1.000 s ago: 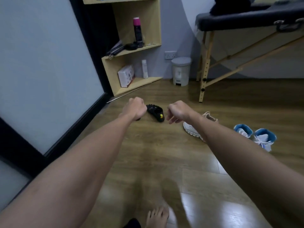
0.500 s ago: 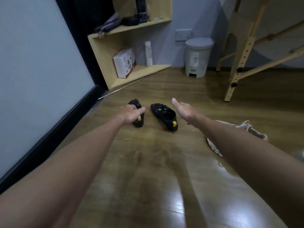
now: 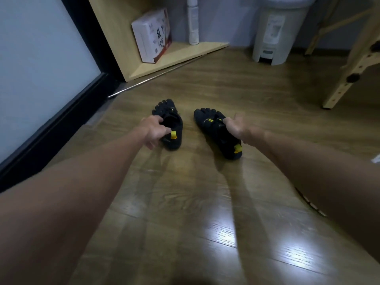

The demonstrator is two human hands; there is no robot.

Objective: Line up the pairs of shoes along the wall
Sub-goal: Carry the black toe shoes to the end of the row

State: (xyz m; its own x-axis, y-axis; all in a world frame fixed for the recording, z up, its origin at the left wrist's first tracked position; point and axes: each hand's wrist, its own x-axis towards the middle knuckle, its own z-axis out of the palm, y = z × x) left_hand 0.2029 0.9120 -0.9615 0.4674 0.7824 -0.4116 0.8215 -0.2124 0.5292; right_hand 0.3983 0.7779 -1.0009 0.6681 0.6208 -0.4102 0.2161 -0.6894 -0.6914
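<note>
Two black toe shoes with yellow heel tabs lie on the wooden floor, toes pointing away from me. My left hand [image 3: 153,130] pinches the collar of the left black shoe [image 3: 177,124] between thumb and forefinger. My right hand [image 3: 236,128] is on the right black shoe [image 3: 207,122], thumb touching its top and fingers spread, blurred by motion. The shoes sit about a shoe's width apart, a short way from the pale wall [image 3: 41,58] with a black baseboard [image 3: 51,128] on the left.
A wooden shelf unit [image 3: 164,58] holding a white box [image 3: 152,36] and a white bottle [image 3: 192,21] stands in the corner. A thin metal rod [image 3: 154,77] lies before it. A white bin [image 3: 275,33] and a wooden table leg [image 3: 349,75] stand at the right.
I have moved closer and lower to the black shoes. Both hands reached forward from hovering above them; the left now pinches the left shoe and the right touches the right shoe.
</note>
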